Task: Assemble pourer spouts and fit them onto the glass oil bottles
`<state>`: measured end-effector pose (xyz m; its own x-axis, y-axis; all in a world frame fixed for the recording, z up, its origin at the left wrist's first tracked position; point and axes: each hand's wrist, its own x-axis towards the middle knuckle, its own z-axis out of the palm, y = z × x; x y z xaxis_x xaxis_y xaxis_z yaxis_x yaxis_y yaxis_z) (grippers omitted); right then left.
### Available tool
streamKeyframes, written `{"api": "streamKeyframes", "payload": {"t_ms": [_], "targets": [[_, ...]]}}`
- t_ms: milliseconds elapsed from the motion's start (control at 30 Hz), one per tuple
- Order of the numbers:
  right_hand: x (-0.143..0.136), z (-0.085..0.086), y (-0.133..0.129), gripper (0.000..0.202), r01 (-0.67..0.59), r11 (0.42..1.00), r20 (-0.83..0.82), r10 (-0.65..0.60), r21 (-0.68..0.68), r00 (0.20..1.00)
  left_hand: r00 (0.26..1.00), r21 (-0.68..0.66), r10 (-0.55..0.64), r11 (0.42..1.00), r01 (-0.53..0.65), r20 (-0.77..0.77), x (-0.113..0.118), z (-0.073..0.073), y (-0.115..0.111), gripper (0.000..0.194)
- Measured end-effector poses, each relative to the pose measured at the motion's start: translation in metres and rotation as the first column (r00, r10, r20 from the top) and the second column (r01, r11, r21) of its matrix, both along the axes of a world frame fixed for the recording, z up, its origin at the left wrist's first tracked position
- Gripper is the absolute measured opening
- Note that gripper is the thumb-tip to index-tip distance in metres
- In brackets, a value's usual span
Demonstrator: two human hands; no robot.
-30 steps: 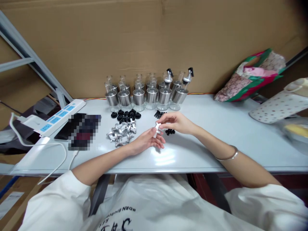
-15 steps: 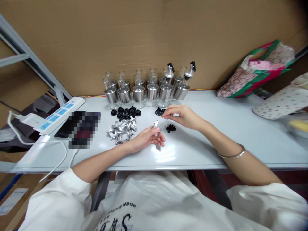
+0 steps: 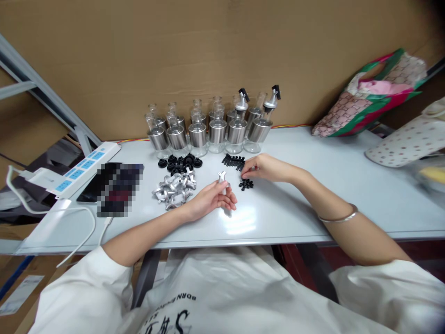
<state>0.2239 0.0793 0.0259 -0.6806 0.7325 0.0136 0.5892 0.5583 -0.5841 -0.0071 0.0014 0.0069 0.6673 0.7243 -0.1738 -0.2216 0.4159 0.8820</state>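
My left hand [image 3: 213, 197] is closed around a silver pourer spout [image 3: 222, 178], its forked end pointing up. My right hand [image 3: 262, 168] has its thumb and fingertips pinched together at the upper edge of a small pile of black plugs [image 3: 247, 184]; whatever is between the fingertips is too small to make out. Just left of those fingers lie black flip levers [image 3: 232, 161] in a row. A heap of silver pourer spouts [image 3: 175, 189] sits left of my left hand, with black rubber stoppers [image 3: 181, 163] behind it.
Glass bottles with steel sleeves [image 3: 198, 139] stand in rows at the back; two carry fitted pourers [image 3: 241, 103]. On the left are a power strip [image 3: 85, 169], a phone [image 3: 120, 190] and a white cable [image 3: 93, 218]. A patterned bag [image 3: 347, 106] and a dotted cylinder [image 3: 399, 144] stand right.
My right hand has moved slightly right and down, from the flip levers to the small black plugs. My left hand keeps hold of the pourer spout. The view has shifted a little.
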Motion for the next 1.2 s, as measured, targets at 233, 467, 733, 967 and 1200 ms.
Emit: {"api": "streamKeyframes", "payload": {"t_ms": [233, 467, 733, 967, 1200], "targets": [[-0.003, -0.007, 0.004, 0.017, 0.058, 0.995, 0.008, -0.059, 0.083, 0.998, 1.000, -0.002, 0.001, 1.000, -0.001, 0.001, 0.000, -0.001, 0.001, 0.049], [-0.005, -0.006, 0.002, 0.019, 0.038, 0.986, 0.057, -0.047, 0.160, 0.997, 1.000, -0.002, 0.000, 1.000, 0.000, 0.001, 0.000, 0.000, 0.001, 0.050], [-0.008, -0.005, 0.000, 0.017, 0.024, 0.944, 0.125, -0.069, 0.330, 0.990, 1.000, 0.010, 0.004, 1.000, -0.004, -0.006, -0.001, -0.001, 0.001, 0.048], [-0.012, 0.003, -0.008, 0.020, 0.123, 0.968, -0.122, -0.098, 0.219, 0.988, 1.000, 0.002, 0.007, 1.000, -0.007, -0.004, -0.001, -0.002, 0.001, 0.049], [-0.032, 0.009, -0.032, 0.025, 0.018, 0.990, -0.307, -0.059, -0.137, 0.950, 0.997, -0.040, 0.069, 0.997, -0.068, 0.026, 0.000, 0.000, 0.002, 0.039]]}}
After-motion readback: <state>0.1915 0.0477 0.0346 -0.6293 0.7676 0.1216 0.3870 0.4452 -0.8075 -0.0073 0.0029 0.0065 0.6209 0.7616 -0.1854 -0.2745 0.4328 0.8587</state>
